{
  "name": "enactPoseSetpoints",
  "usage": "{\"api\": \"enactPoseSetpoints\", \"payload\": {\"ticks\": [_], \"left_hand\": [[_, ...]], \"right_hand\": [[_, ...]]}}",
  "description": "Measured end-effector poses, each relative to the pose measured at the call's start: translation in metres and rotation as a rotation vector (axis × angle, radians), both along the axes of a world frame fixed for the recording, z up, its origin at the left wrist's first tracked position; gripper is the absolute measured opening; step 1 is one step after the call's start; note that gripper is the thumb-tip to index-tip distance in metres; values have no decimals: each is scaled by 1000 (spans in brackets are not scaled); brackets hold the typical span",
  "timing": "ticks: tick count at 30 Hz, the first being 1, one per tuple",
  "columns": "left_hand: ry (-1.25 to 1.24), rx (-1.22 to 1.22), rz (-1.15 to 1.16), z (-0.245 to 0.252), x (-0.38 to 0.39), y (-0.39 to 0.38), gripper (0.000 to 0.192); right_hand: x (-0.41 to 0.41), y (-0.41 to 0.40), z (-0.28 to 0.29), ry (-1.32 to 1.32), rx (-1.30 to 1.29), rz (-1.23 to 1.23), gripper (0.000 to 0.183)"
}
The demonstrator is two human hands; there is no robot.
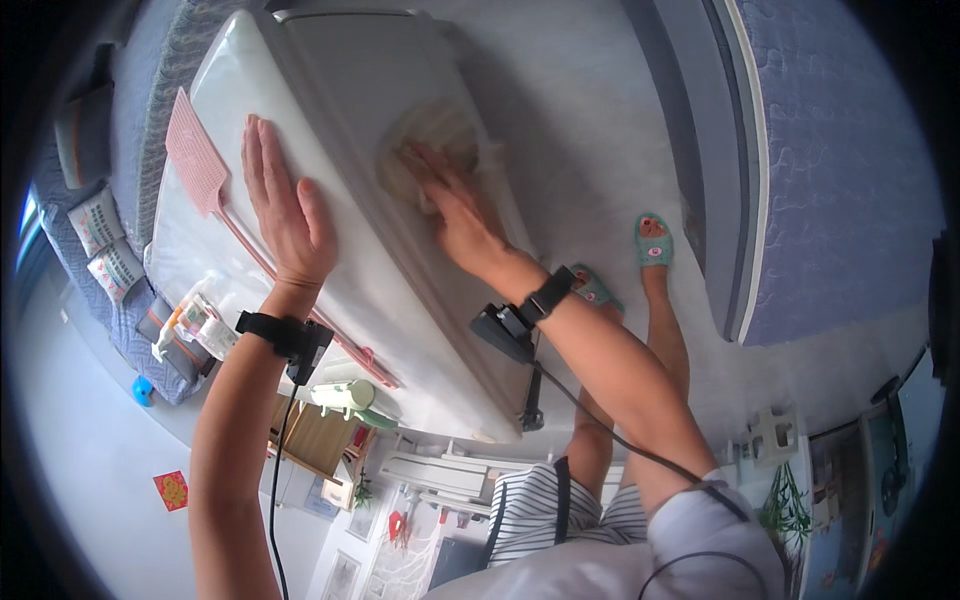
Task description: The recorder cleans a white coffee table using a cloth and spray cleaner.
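Note:
My left hand (283, 206) lies flat on the glossy white top of a large box-shaped appliance (360, 285), palm down, with nothing in it. Beside it on the same top is a pink plastic fly swatter (196, 154), its long handle passing under my left wrist. My right hand (457, 202) presses a pale, crumpled cloth (409, 180) against the appliance's grey-white side, below the rim. The cloth's outline is blurred, and my fingers cover part of it. A black strap with a small device is on each wrist.
Bottles (199, 322) and a light green container (343, 396) stand at the appliance's far edge. A bed with a bluish quilted cover (840, 172) is at the right. My feet are in green slippers (654, 244) on the floor. Black cables run along both arms.

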State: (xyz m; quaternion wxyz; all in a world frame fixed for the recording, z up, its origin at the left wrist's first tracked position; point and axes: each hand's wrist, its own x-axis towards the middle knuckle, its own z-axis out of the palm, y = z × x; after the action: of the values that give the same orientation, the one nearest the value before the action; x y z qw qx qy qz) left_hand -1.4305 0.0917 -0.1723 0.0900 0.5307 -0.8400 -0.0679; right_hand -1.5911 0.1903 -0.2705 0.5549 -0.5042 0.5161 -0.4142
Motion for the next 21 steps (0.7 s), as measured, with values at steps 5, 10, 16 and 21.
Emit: {"api": "enactPoseSetpoints", "payload": {"ticks": [5, 10, 16, 21], "left_hand": [[-16, 4, 3, 6, 6, 2, 58], [-10, 12, 11, 5, 0, 1, 60], [-24, 11, 6, 3, 4, 2, 63], [-29, 23, 1, 7, 3, 2, 63]], "right_hand": [[0, 56, 18, 140, 189, 219, 82], [-4, 16, 9, 73, 180, 128, 80], [-4, 30, 12, 137, 111, 126, 74], [2, 8, 25, 41, 258, 119, 73]]}}
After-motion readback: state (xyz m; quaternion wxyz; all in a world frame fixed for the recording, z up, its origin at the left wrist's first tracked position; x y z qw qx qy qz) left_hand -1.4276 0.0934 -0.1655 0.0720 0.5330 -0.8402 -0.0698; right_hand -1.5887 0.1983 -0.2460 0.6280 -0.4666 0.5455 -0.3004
